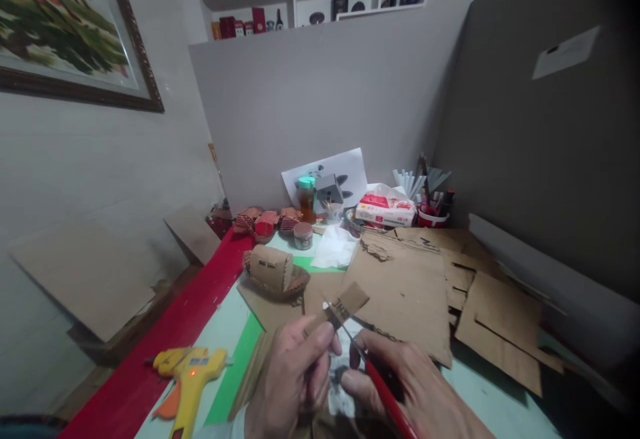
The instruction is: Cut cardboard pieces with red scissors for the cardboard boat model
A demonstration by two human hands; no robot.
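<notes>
My left hand (290, 379) pinches a narrow cardboard strip (345, 304) between thumb and fingers, its free end pointing up and to the right. My right hand (415, 392) grips a red-handled knife (385, 395), and its thin blade (340, 325) touches the strip near dark marks on the cardboard. Both hands hover over the green cutting mat (235, 372) at the table's near edge. A small cardboard model (273, 271) with a ribbed rim sits just beyond my hands.
A yellow glue gun (187, 379) lies at the left on the table, beside a red strip (165, 339). Large cardboard sheets (415, 285) cover the middle and right. Jars, a tissue pack (385, 211), a pen cup (431, 215) and small models stand at the back.
</notes>
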